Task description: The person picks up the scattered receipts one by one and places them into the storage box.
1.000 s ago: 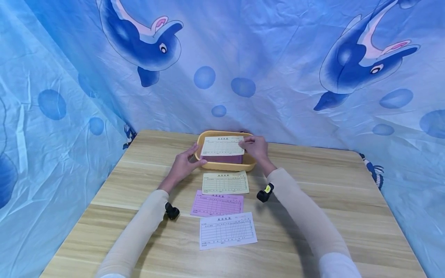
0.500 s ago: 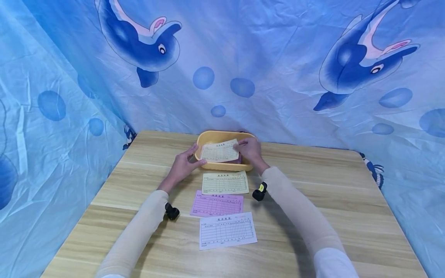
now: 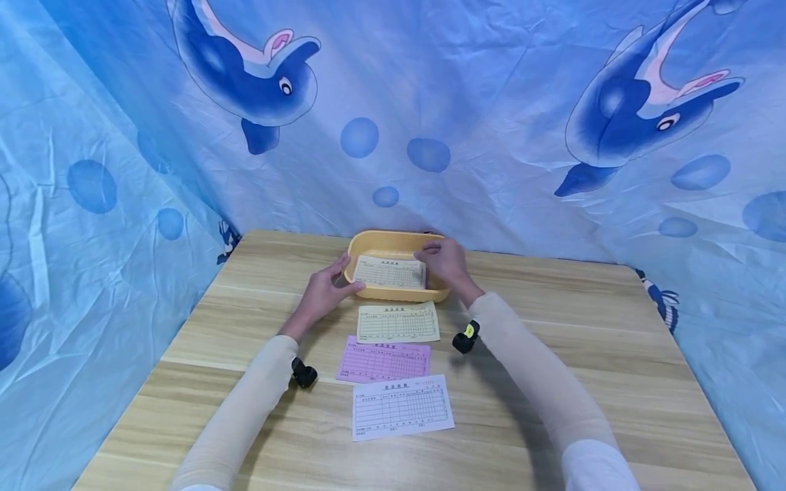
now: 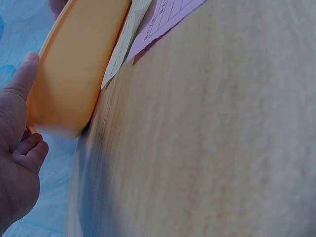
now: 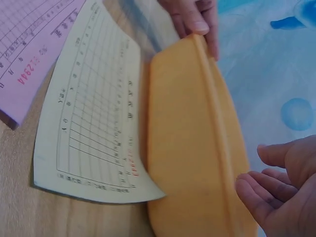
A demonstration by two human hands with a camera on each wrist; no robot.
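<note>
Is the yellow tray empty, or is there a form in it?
Not empty: a cream form lies flat inside the yellow tray, within its rim.

Three slips (image 3: 398,322) lie before the yellow tray (image 3: 393,294); bare table (image 3: 583,327) flanks it.
</note>
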